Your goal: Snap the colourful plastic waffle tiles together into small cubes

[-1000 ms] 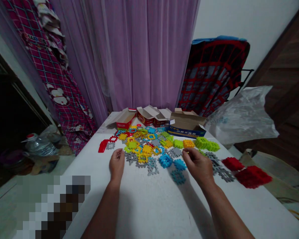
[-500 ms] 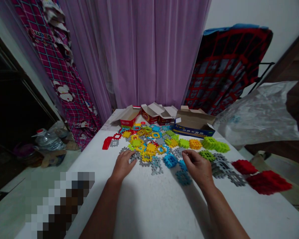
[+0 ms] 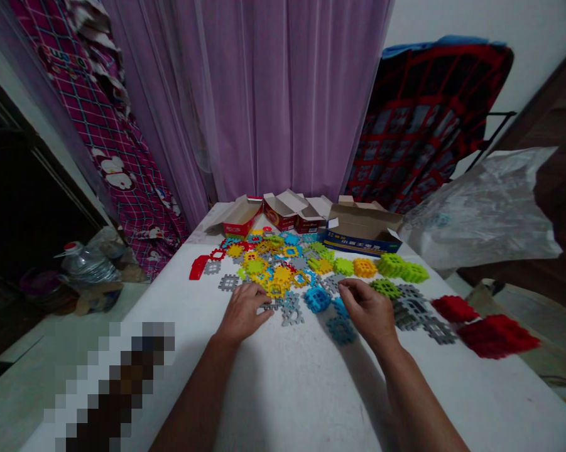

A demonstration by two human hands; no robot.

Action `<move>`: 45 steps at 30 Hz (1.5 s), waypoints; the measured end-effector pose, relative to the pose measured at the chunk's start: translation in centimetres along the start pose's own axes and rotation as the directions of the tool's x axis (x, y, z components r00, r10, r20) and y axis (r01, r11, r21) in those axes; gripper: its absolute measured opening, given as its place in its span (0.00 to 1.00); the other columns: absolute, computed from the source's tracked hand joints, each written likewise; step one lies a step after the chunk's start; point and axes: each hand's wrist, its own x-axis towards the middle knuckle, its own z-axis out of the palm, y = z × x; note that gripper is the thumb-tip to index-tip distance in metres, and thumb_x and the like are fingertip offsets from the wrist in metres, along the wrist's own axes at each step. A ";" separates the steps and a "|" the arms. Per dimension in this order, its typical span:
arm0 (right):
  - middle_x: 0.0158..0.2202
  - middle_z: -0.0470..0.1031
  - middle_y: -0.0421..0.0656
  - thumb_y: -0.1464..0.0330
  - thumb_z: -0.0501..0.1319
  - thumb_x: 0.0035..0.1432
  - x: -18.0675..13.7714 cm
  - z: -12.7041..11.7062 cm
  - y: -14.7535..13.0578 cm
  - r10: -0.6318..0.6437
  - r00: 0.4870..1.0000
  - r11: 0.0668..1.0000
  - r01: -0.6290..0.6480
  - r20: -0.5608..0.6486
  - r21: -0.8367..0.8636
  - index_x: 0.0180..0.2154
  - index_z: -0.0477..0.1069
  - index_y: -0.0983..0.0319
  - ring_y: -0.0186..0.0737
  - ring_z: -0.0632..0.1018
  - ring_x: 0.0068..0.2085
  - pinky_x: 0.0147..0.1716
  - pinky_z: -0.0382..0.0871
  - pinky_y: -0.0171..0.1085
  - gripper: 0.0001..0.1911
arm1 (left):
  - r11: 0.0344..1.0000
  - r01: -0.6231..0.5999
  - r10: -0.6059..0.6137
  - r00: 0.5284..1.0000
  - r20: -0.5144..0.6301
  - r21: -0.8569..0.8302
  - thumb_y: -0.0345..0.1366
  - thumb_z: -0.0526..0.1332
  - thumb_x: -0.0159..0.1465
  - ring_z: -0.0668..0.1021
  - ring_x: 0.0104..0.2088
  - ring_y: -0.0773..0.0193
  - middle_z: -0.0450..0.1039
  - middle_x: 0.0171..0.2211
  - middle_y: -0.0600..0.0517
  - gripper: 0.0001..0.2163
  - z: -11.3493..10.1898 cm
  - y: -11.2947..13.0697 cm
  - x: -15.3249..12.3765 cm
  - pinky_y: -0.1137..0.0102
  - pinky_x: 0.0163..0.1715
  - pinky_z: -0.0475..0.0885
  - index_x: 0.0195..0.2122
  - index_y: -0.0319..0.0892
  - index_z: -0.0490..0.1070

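Observation:
My left hand (image 3: 244, 314) reaches to the front edge of a mixed pile of interlocking plastic building pieces, its thumb apart from the fingers, over grey pieces it partly covers. Close to its fingertips lies a yellow square piece (image 3: 276, 289). My right hand (image 3: 371, 309) is curled, with thumb and fingers together beside a grey notched piece (image 3: 330, 284); what is inside the fingers is hidden. A blue stack (image 3: 317, 299) and a loose blue piece (image 3: 342, 330) lie to its left. Stacked grey pieces (image 3: 409, 311) and green pieces (image 3: 385, 288) are to its right.
Red stacks (image 3: 499, 336) sit at the right of the white table (image 3: 292, 389). Open red boxes (image 3: 242, 220) and a blue box (image 3: 362, 242) stand along the back. A clear plastic bag (image 3: 485, 213) hangs at the right edge. A water jug (image 3: 87, 267) stands on the floor at left.
My left hand has moved slightly right and closer to the yellow pieces, uncovering a grey square piece on its left. My right hand stays curled at nearly the same spot.

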 end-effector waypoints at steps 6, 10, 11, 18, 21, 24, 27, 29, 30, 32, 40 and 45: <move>0.18 0.72 0.37 0.56 0.57 0.55 0.0 0.0 0.0 -0.011 1.000 1.000 0.011 0.002 0.019 0.30 0.78 0.60 0.33 0.71 0.20 0.23 0.62 0.31 0.17 | 0.992 0.029 -0.041 0.995 -0.093 -0.124 0.41 0.62 0.64 0.76 0.43 0.59 0.77 0.39 0.49 0.08 0.0 0.2 0.5 0.63 0.47 0.68 0.36 0.46 0.79; 0.17 0.71 0.37 0.56 0.57 0.56 -0.1 0.1 -0.1 -0.021 1.000 0.999 0.020 0.013 0.032 0.30 0.78 0.60 0.33 0.71 0.19 0.22 0.62 0.31 0.17 | 0.879 0.228 -0.312 0.939 -0.143 -0.418 0.43 0.57 0.65 0.78 0.37 0.62 0.78 0.34 0.50 0.13 -0.1 0.9 1.2 0.69 0.38 0.70 0.34 0.44 0.78; 0.17 0.71 0.37 0.56 0.56 0.56 -0.1 0.3 -0.2 -0.023 0.999 0.999 0.022 0.022 0.033 0.30 0.78 0.60 0.33 0.71 0.19 0.22 0.62 0.31 0.17 | 0.815 0.298 -0.401 0.909 -0.112 -0.496 0.45 0.57 0.63 0.78 0.34 0.63 0.78 0.31 0.51 0.14 -0.1 1.1 1.4 0.69 0.35 0.70 0.33 0.44 0.78; 0.29 0.80 0.43 0.59 0.57 0.58 -0.9 1.7 -0.8 -0.098 0.985 0.992 0.086 0.145 0.090 0.36 0.79 0.60 0.38 0.78 0.28 0.30 0.70 0.34 0.15 | 0.447 0.504 -0.522 0.818 0.243 -0.739 0.57 0.63 0.52 0.68 0.17 0.70 0.67 0.17 0.58 0.22 -0.9 3.5 2.1 0.75 0.17 0.58 0.33 0.40 0.76; 0.40 0.81 0.46 0.62 0.56 0.60 -1.2 1.9 -1.3 -0.170 0.960 0.977 0.135 0.224 0.164 0.43 0.79 0.59 0.38 0.79 0.34 0.34 0.72 0.36 0.16 | 0.438 0.508 -0.466 0.834 0.296 -0.742 0.57 0.63 0.53 0.66 0.17 0.71 0.66 0.17 0.58 0.23 -1.4 4.4 2.1 0.76 0.16 0.56 0.34 0.40 0.76; 0.42 0.81 0.46 0.63 0.57 0.60 -1.4 1.6 -1.9 -0.217 0.904 0.958 0.124 0.369 0.260 0.49 0.76 0.58 0.37 0.79 0.35 0.33 0.72 0.35 0.18 | 0.448 0.498 -0.413 0.852 0.322 -0.743 0.56 0.63 0.54 0.65 0.17 0.71 0.65 0.17 0.59 0.22 -1.7 5.1 2.2 0.75 0.17 0.56 0.34 0.40 0.76; 0.42 0.80 0.45 0.64 0.59 0.59 -1.5 1.2 -2.2 -0.244 0.826 0.939 0.070 0.508 0.338 0.53 0.74 0.59 0.37 0.78 0.35 0.31 0.71 0.34 0.20 | 0.454 0.484 -0.369 0.866 0.336 -0.748 0.57 0.62 0.54 0.65 0.17 0.71 0.64 0.17 0.59 0.22 -1.8 5.4 2.2 0.75 0.17 0.56 0.32 0.40 0.75; 0.41 0.80 0.45 0.63 0.60 0.59 -1.6 1.0 -2.3 -0.246 0.783 0.931 0.027 0.572 0.364 0.54 0.73 0.59 0.36 0.77 0.34 0.29 0.69 0.33 0.22 | 0.451 0.482 -0.351 0.870 0.347 -0.751 0.58 0.62 0.54 0.65 0.18 0.71 0.64 0.17 0.59 0.23 -1.9 5.6 2.2 0.75 0.17 0.56 0.30 0.40 0.73; 0.41 0.80 0.44 0.64 0.60 0.58 -1.7 1.0 -2.3 -0.239 0.769 0.930 0.006 0.593 0.368 0.55 0.72 0.60 0.35 0.77 0.33 0.29 0.69 0.32 0.23 | 0.451 0.481 -0.341 0.871 0.354 -0.752 0.59 0.61 0.54 0.65 0.18 0.71 0.64 0.18 0.59 0.23 -1.9 5.6 2.2 0.75 0.17 0.55 0.29 0.40 0.73; 0.41 0.80 0.44 0.65 0.61 0.57 -1.7 1.0 -2.4 -0.222 0.754 0.932 -0.021 0.618 0.361 0.56 0.71 0.60 0.34 0.76 0.32 0.28 0.68 0.32 0.24 | 0.456 0.479 -0.317 0.875 0.365 -0.750 0.60 0.61 0.54 0.65 0.19 0.71 0.63 0.18 0.59 0.23 -1.9 5.6 2.1 0.75 0.17 0.55 0.28 0.41 0.72; 0.40 0.80 0.42 0.67 0.64 0.53 -1.8 0.5 -3.1 -0.212 0.744 0.975 0.121 0.634 0.184 0.47 0.76 0.59 0.35 0.78 0.33 0.33 0.68 0.33 0.17 | 0.502 0.460 -0.268 0.888 0.375 -0.732 0.60 0.59 0.54 0.62 0.20 0.71 0.60 0.18 0.59 0.24 -1.7 5.5 2.2 0.75 0.18 0.54 0.25 0.41 0.69; 0.35 0.80 0.41 0.67 0.65 0.52 -2.1 0.2 -3.6 -0.242 0.765 0.964 0.258 0.597 0.061 0.41 0.76 0.59 0.35 0.79 0.32 0.30 0.67 0.31 0.13 | 0.460 0.471 -0.286 0.881 0.376 -0.753 0.62 0.60 0.54 0.65 0.21 0.71 0.64 0.21 0.57 0.25 -1.3 5.9 2.1 0.75 0.19 0.57 0.27 0.40 0.71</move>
